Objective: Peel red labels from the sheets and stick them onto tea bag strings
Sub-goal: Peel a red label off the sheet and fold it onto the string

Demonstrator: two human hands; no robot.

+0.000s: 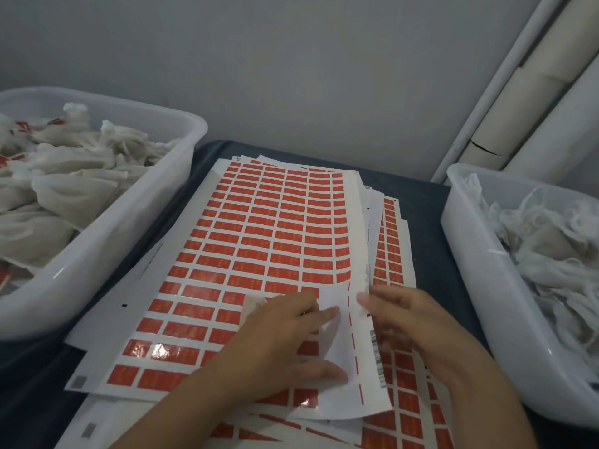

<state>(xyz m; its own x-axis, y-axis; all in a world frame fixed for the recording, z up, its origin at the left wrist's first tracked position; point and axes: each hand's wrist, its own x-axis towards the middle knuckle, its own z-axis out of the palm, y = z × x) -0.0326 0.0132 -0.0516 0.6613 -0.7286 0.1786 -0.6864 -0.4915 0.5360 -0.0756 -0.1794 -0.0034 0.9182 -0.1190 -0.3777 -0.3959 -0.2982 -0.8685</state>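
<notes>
A stack of label sheets (259,228) lies on the dark table, and the top sheet carries rows of red labels. Its lower right corner is bare white backing (337,358) with the labels gone. My left hand (285,341) rests flat on this corner, fingers stretched to the right. A bit of white tea bag fabric (255,304) shows from under its far side. My right hand (411,322) is blurred, with its fingertips at the top sheet's right edge, fingers fairly straight.
A white bin (129,222) on the left holds tea bags, some with red labels. A second white bin (470,254) on the right holds tea bags with loose white strings. Cardboard tubes (531,102) lean in the back right corner.
</notes>
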